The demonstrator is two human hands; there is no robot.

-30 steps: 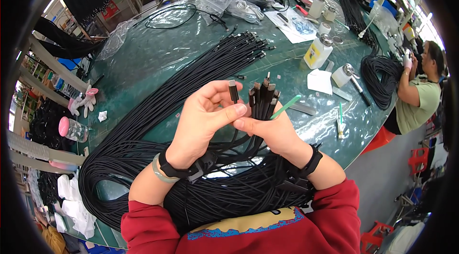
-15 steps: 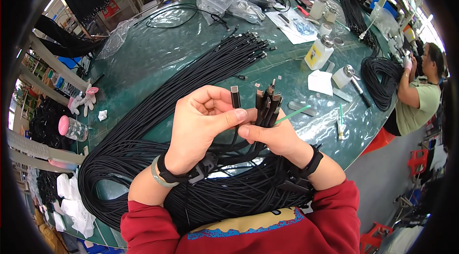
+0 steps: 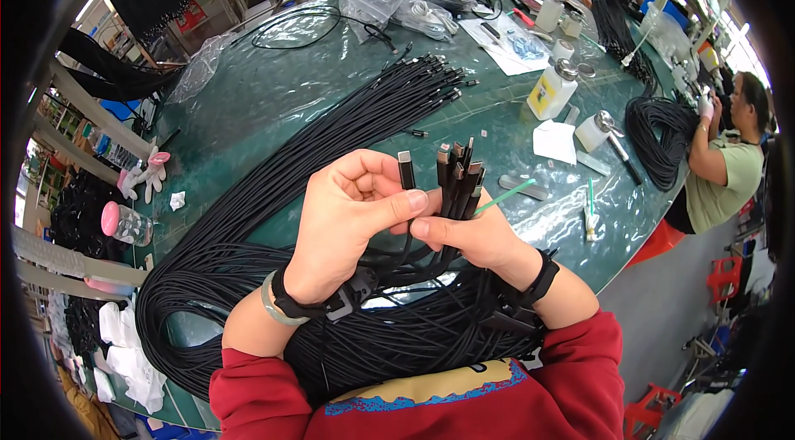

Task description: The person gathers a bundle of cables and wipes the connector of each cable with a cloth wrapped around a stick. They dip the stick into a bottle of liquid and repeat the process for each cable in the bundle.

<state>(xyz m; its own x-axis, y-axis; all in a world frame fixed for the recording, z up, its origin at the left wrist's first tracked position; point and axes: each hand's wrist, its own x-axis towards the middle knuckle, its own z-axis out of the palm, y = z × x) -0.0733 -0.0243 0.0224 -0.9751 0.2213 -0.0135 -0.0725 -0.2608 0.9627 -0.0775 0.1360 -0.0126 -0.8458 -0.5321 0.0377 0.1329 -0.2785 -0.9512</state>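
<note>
Between the thumb and fingers of my left hand (image 3: 352, 204) a single black USB cable plug (image 3: 405, 171) stands upright, its metal end up. My right hand (image 3: 472, 233) is closed round a bunch of several black USB cables (image 3: 457, 183), metal ends up and slightly fanned. A thin green stick (image 3: 507, 195) juts out to the right from that hand. My fingertips meet or nearly meet between the single plug and the bunch. Under my wrists lies a thick loop of black cables (image 3: 397, 340); its straight length (image 3: 315, 133) runs away to the far middle, ends together.
White bottles (image 3: 553, 92) and a small jar with a brush (image 3: 592, 133) stand on the green table (image 3: 224, 142) to the right. A coiled cable bundle (image 3: 660, 142) lies at the right edge, near a co-worker (image 3: 729, 158). A pink-lidded jar (image 3: 126, 223) is at left.
The cable ends in my right hand have shifted slightly left and spread differently. My left hand holds almost still. At the far side, a co-worker's hands have moved apart.
</note>
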